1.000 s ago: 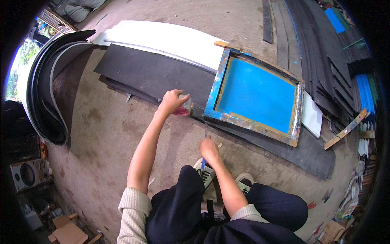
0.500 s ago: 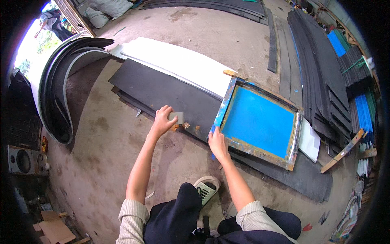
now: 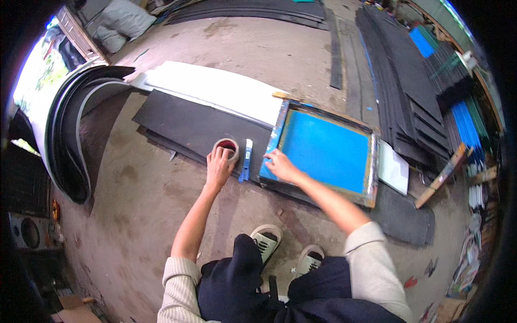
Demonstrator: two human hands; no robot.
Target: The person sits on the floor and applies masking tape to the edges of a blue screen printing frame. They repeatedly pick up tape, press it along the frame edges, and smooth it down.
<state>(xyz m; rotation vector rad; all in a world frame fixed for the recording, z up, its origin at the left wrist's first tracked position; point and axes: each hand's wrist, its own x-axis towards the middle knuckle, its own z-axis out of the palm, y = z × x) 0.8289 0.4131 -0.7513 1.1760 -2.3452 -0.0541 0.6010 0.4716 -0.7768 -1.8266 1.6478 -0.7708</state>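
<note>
Looking through the head view, find the ring-shaped roll point(image 3: 228, 144) left of the screen frame point(image 3: 279, 126), apparently down on the black sheet point(image 3: 188, 116), with red inside now facing up after showing edge-on half a second ago. See the left hand point(image 3: 219, 166) part-closed round the near side of the roll, keeping hold of it. Find the blue cutter point(image 3: 247, 159) lying clear of both hands, between roll and frame, roughly in line with the frame's left rail; a second ago, seemingly in the right hand point(image 3: 283, 166), low over the floor point(image 3: 134, 215) in front of the frame. Now see that hand up at the frame's left rail, loosely curled and blurred; cannot tell whether pinching the rail or only hovering there. Judge from this: cutter laid aside, right hand freed for the frame, roll set down but not released
</note>
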